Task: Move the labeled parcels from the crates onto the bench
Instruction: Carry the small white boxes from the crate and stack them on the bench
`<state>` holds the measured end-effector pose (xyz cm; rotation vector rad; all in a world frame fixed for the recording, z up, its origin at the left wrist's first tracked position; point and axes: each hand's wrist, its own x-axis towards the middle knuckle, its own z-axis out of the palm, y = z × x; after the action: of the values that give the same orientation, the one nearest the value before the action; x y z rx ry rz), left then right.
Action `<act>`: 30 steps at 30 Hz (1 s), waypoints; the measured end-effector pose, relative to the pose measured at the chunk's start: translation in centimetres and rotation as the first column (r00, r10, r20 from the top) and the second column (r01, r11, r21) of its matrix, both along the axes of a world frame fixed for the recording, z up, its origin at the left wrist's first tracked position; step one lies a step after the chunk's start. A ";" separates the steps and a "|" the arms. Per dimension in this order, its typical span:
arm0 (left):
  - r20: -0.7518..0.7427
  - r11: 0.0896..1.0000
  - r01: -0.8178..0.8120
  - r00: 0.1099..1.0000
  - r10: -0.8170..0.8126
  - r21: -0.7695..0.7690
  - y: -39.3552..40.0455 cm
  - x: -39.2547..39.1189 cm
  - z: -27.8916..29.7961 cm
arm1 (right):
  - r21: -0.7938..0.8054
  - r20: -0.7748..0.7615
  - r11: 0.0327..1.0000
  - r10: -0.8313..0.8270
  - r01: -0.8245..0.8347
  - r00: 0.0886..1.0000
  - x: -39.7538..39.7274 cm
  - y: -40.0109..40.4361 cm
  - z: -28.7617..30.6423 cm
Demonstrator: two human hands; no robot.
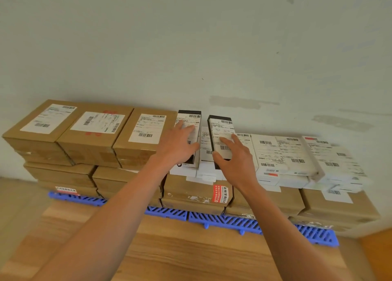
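Left hand (180,147) at frame centre, palm down, fingers spread flat over a narrow black-edged parcel (192,119); thumb along its right edge, nothing gripped, only resting on the label. Right hand (235,155) just to the right, likewise opened out, fingers laid over a second black-edged parcel (220,130), thumb pressed at its lower left edge near the barcode; whether lifting it or only touching, cannot tell. Both parcels lying lengthwise, pointing toward the wall (191,36), set side by side with a narrow gap between, a white parcel (204,144) showing in that gap.

Left of the hands, three brown boxes (91,132) with white labels, stacked on more brown boxes below. Right of the hands, a row of white parcels (286,153) with barcodes, overlapping, blurred toward the right edge. Beneath everything, larger brown cartons, one with a red sticker (219,193) at centre. Blue slatted pallet (222,219) under the stack, running from lower left to lower right. Wooden counter (180,255) at bottom of frame, under both forearms, bare where visible.
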<state>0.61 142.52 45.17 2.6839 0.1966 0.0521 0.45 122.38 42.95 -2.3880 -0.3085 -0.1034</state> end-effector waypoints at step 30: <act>-0.127 0.968 0.020 0.992 0.013 0.250 -0.9 4.8 -5.1 | -0.134 -0.078 0.990 0.038 -0.048 0.996 5.0 2.7 -4.5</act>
<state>5.37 141.66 40.08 2.9427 0.2391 -0.1033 5.48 125.11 38.47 -2.5116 -0.3414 0.0285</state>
